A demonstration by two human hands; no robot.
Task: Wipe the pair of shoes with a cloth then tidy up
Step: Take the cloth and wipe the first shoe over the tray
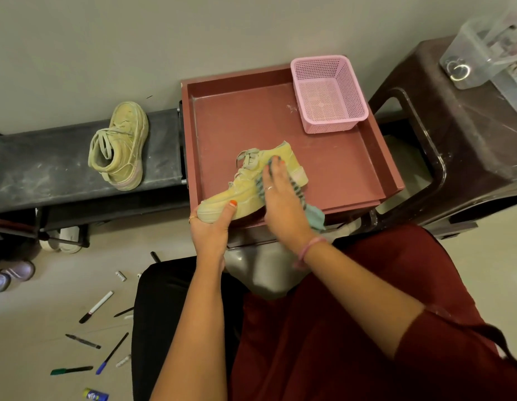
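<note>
While the left hand (211, 227) grips the toe of the shoe (248, 186) in the red tray (280, 117) mid-frame, the right hand (276, 195) presses the cloth (315, 217) on it; second shoe (120, 146) sits left on the dark surface (49, 169).

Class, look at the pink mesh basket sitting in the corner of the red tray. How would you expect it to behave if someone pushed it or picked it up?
The pink mesh basket looks like thin perforated plastic and appears empty, so it is probably light and would slide easily on the smooth red tray. Its broad flat base suggests it is unlikely to tip. The thin walls may flex a little if squeezed.
</note>
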